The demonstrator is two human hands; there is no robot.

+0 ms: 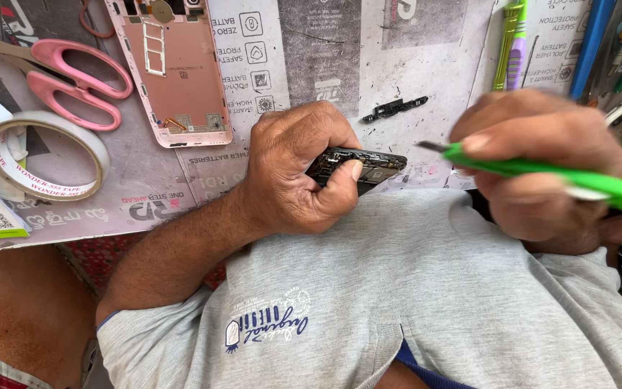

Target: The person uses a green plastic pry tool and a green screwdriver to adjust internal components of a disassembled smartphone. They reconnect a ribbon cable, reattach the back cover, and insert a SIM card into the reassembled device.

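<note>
Two hands are busy. The left hand (293,169) is wrapped tight around a dark opened phone (358,166), thumb pressed on its edge. Just beside it, the right hand (541,162) pinches a green tool (541,173), its metal tip close to the phone. Past the left knuckles lie a small black part (395,109) and a pink phone back (174,68).

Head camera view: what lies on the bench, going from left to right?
Tape roll → pink scissors → pink phone back → left hand holding a dark phone part → right hand with a green tool.
</note>
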